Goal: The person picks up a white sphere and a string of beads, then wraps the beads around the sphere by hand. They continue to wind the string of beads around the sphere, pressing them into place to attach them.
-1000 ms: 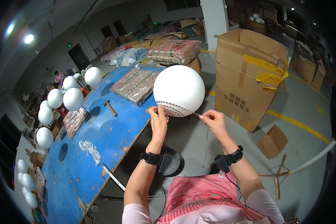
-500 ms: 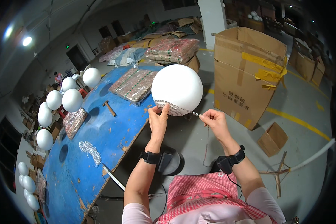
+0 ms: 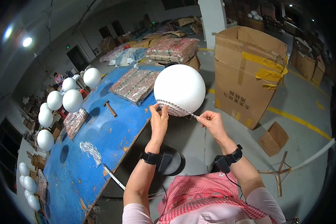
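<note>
A large smooth white ball (image 3: pixel 180 87) is in front of me, with curved rows of small silvery beads (image 3: pixel 173 108) around its lower part. My left hand (image 3: pixel 159 119) is at the ball's lower left, thumb and fingers closed against the beaded edge. To the right of the ball, my right hand (image 3: pixel 211 124) pinches the bead strand (image 3: pixel 194 116) between thumb and fingertips and holds it taut against the lower right side. The strand's thin tail hangs below this hand. What supports the ball from beneath is mostly hidden.
A worn blue table (image 3: pixel 115 130) on the left bears a hammer (image 3: pixel 109 108), a silvery bead heap (image 3: pixel 90 152) and wrapped packs (image 3: pixel 135 85). More white balls (image 3: pixel 72 100) stand along its far side. A tall carton (image 3: pixel 246 74) and small box (image 3: pixel 273 138) stand right.
The ball has shifted slightly right in view. My right hand has come a little left and down, and the span of strand between it and the ball looks shorter.
</note>
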### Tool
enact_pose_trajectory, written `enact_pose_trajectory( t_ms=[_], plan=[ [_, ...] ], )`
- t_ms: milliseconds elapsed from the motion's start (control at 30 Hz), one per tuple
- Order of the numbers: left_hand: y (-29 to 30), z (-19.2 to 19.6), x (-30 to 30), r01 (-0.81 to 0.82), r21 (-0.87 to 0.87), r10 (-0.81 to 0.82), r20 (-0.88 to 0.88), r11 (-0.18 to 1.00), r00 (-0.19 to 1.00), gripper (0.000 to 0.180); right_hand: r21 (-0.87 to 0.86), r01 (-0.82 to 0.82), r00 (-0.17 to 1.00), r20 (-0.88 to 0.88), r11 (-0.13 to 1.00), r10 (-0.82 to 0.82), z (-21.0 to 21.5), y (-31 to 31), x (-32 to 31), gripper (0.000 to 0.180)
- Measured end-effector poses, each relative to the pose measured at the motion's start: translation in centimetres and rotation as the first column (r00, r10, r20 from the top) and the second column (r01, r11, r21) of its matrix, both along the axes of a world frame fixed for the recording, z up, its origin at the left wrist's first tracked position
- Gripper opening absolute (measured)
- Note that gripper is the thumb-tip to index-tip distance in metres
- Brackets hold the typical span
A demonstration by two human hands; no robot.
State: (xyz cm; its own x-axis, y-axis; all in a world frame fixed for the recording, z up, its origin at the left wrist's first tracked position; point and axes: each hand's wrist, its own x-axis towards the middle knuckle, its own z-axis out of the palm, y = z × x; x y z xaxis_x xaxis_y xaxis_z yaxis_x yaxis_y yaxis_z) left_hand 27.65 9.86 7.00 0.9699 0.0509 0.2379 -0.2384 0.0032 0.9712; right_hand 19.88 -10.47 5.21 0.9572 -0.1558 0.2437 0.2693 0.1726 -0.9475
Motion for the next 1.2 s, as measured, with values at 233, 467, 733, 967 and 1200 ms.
enact_pose_trajectory(
  t_ms=[233,467,733,967,1200],
  plan=[
    [-0.1,-0.7,0.9,-0.224,0.382,0.155,0.203,0.897,0.967,0.065,0.002,-0.033,0.999,0.000,0.999,0.033,0.2,0.3,-0.6,0.016],
    [-0.7,0.9,-0.5,-0.104,0.191,0.105,0.008,0.976,0.994,0.067,-0.010,-0.016,1.000,-0.012,1.000,0.016,-1.5,0.3,1.0,0.015],
    [-0.8,0.6,-0.4,-0.115,0.120,0.115,0.001,0.986,0.993,0.067,0.017,-0.016,0.999,-0.035,1.000,0.017,-1.9,1.0,1.6,0.012],
    [-0.5,1.0,-0.2,-0.044,0.071,0.045,-0.010,0.996,0.999,0.046,-0.042,0.021,0.998,-0.056,0.999,-0.024,-1.7,0.8,1.6,0.012],
    [0.0,0.1,-0.3,-0.210,0.455,0.078,0.291,0.866,0.954,0.061,-0.081,0.026,0.997,-0.067,0.996,-0.031,-1.6,1.3,1.0,0.014]
  ],
)
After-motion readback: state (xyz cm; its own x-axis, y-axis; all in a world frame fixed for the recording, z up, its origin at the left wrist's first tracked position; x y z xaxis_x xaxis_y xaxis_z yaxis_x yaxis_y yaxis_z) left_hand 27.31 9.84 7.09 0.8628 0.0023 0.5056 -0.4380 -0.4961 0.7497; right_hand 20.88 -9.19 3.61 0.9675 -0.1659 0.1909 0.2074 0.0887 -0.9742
